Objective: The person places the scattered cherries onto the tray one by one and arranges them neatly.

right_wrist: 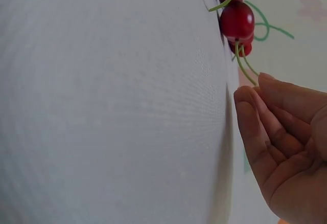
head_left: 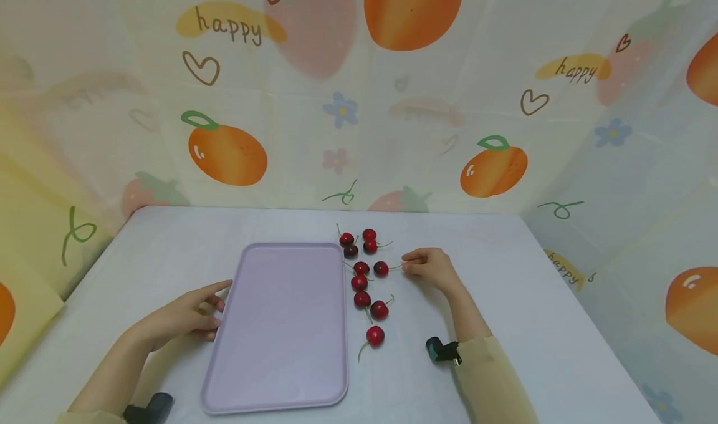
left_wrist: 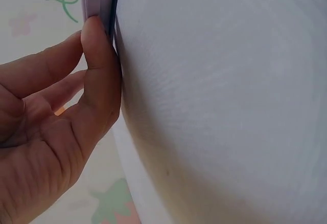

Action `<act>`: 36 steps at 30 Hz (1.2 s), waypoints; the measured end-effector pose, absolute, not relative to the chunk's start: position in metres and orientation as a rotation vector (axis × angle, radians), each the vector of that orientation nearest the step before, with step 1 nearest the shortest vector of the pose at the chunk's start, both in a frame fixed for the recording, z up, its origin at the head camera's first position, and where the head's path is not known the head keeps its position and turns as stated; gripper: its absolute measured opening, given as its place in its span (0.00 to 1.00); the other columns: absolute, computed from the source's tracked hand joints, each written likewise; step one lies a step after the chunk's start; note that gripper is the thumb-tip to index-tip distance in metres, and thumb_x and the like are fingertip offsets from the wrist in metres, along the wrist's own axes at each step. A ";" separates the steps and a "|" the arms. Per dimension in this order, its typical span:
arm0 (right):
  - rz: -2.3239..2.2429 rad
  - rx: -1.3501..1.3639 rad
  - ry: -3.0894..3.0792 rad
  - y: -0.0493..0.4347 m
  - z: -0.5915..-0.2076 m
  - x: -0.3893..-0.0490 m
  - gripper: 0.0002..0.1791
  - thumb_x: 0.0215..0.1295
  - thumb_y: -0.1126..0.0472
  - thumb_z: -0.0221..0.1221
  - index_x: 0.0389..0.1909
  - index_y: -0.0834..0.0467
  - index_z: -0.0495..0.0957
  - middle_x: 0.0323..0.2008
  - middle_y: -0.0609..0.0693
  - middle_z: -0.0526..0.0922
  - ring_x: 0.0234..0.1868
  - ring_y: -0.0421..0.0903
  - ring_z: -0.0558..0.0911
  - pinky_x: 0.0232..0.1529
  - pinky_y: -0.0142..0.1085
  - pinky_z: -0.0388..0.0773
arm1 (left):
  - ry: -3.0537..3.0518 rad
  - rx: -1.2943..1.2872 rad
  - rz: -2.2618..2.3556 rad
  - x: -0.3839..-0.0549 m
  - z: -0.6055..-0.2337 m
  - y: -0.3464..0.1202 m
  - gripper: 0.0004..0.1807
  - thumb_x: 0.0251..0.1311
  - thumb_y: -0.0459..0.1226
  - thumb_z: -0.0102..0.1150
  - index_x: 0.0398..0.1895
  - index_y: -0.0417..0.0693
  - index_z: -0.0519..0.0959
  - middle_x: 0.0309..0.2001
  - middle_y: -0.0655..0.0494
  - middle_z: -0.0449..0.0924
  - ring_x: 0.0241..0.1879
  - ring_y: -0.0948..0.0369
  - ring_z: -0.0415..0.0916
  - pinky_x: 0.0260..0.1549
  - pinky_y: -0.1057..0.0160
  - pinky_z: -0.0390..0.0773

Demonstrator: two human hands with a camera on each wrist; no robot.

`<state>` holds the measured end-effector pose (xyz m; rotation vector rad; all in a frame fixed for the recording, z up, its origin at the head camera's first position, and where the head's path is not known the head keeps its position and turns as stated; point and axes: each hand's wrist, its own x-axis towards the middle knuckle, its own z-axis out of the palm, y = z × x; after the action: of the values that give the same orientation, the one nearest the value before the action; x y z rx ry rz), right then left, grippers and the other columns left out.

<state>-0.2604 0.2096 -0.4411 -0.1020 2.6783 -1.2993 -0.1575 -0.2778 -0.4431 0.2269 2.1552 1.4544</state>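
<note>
Closest in the head view, your sleeves (head_left: 499, 383) come in at the bottom edge, a small black device (head_left: 443, 350) at each wrist. The tray (head_left: 280, 330), pale purple, lies on the white worktop (head_left: 533, 330). Your left hand (head_left: 179, 317) is at its left rim, fingers loosely bent and slightly apart, touching the edge. Your right hand (head_left: 434, 269) is nearly closed at the fingertips, pinching the stem of one dark red cherry (head_left: 381, 269). That cherry is just right of the others; nine more cherries (head_left: 375, 336) run in a loose line along the tray's right side, some touching. A fruit-print cloth (head_left: 314, 140) hangs behind.

From the left wrist, you see one fingertip (left_wrist: 96, 32) against the tray's outer rim, the neighbouring finger close to it and the palm hollow.

From the right wrist, your thumb and finger meet narrowly at the stem's end, the cherry hanging off beyond them near others. You cannot tell here whether it touches the worktop.
</note>
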 end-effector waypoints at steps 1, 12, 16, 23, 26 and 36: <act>-1.305 -0.101 2.674 0.209 -0.442 -0.260 0.15 0.61 0.62 0.65 0.47 0.64 0.84 0.39 0.59 0.89 0.36 0.39 0.85 0.39 0.29 0.82 | 2.155 0.227 1.450 -0.157 -0.443 -0.278 0.46 0.59 0.26 0.55 0.77 0.33 0.42 0.53 0.35 0.61 0.33 0.63 0.76 0.34 0.67 0.83; -1.323 -0.073 2.663 0.203 -0.443 -0.260 0.11 0.60 0.62 0.67 0.43 0.62 0.86 0.35 0.56 0.89 0.31 0.38 0.85 0.39 0.30 0.83 | 2.152 0.233 1.443 -0.157 -0.442 -0.278 0.47 0.59 0.26 0.57 0.77 0.33 0.41 0.51 0.37 0.62 0.33 0.63 0.76 0.33 0.67 0.83; -1.338 -0.044 2.641 0.202 -0.445 -0.261 0.10 0.61 0.63 0.66 0.42 0.62 0.86 0.34 0.56 0.89 0.30 0.38 0.84 0.39 0.31 0.84 | 2.153 0.236 1.437 -0.157 -0.442 -0.277 0.47 0.60 0.26 0.57 0.77 0.33 0.41 0.51 0.37 0.61 0.33 0.63 0.75 0.34 0.67 0.83; -1.344 -0.062 2.649 0.200 -0.445 -0.261 0.08 0.62 0.64 0.65 0.40 0.63 0.86 0.33 0.56 0.89 0.28 0.38 0.84 0.37 0.31 0.84 | 2.141 0.247 1.445 -0.157 -0.442 -0.278 0.47 0.60 0.26 0.56 0.77 0.33 0.41 0.50 0.38 0.61 0.32 0.63 0.75 0.33 0.66 0.83; -1.326 -0.071 2.661 0.199 -0.443 -0.260 0.07 0.62 0.65 0.64 0.38 0.63 0.86 0.32 0.55 0.89 0.28 0.38 0.83 0.36 0.31 0.84 | 2.142 0.246 1.447 -0.157 -0.443 -0.277 0.47 0.59 0.26 0.55 0.77 0.33 0.41 0.50 0.38 0.62 0.32 0.63 0.75 0.33 0.66 0.83; -1.240 -0.073 2.731 0.195 -0.440 -0.260 0.05 0.61 0.62 0.66 0.35 0.60 0.87 0.28 0.53 0.88 0.27 0.38 0.82 0.33 0.29 0.80 | 2.151 0.218 1.446 -0.158 -0.440 -0.275 0.47 0.58 0.26 0.57 0.77 0.33 0.42 0.49 0.39 0.63 0.31 0.62 0.75 0.31 0.66 0.83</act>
<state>-0.2596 0.1953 -0.4398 -0.0733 2.7314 -1.2403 -0.1578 -0.2753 -0.4401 0.2177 2.1514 1.4456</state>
